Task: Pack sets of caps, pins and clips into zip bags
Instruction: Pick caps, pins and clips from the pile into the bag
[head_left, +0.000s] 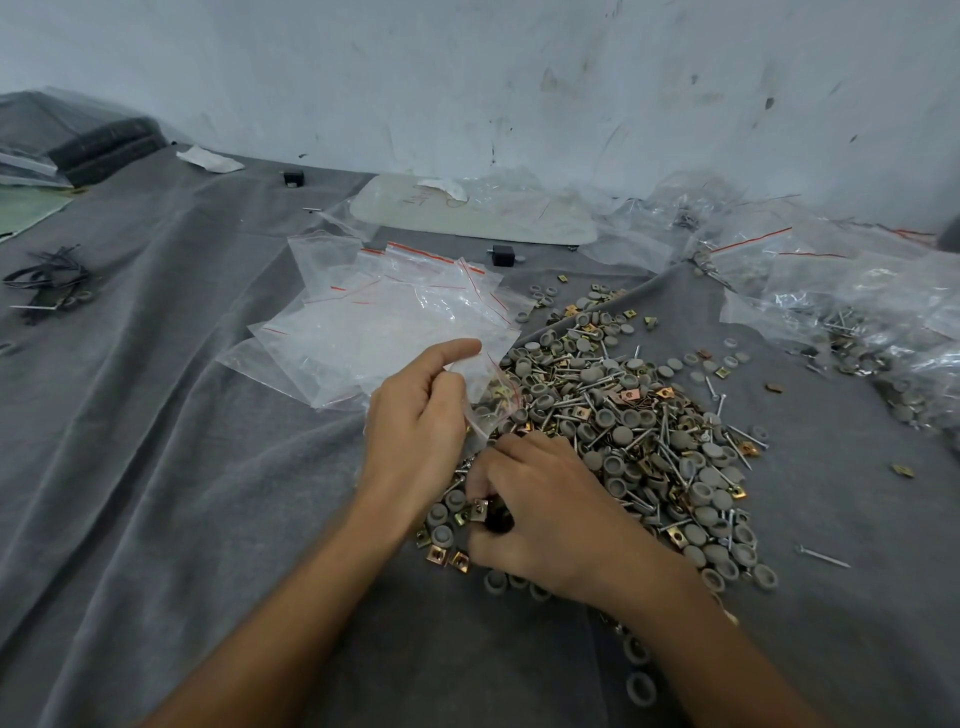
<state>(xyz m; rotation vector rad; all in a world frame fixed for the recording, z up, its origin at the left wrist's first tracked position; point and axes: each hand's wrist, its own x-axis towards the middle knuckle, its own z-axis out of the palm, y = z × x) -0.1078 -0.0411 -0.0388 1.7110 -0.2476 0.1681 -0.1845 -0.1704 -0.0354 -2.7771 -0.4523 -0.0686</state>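
Left hand (415, 415) pinches a small zip bag (491, 395) near its mouth, thumb stretched up, over the left edge of the pile (649, 415). Right hand (545, 509) is knuckles-up, fingers curled on brass clips (478, 512) at the pile's near-left edge. Pile holds round grey caps (706, 491), thin metal pins (823, 556) and folded clips on the wrinkled grey cloth (156, 415) covering the bench. Empty bags (389, 322) lie behind-left of the pile. Scuffed white wall (519, 78) stands behind.

Open grey cloth (156, 467) left, parts heap (649, 441) right, bags (389, 322) ahead
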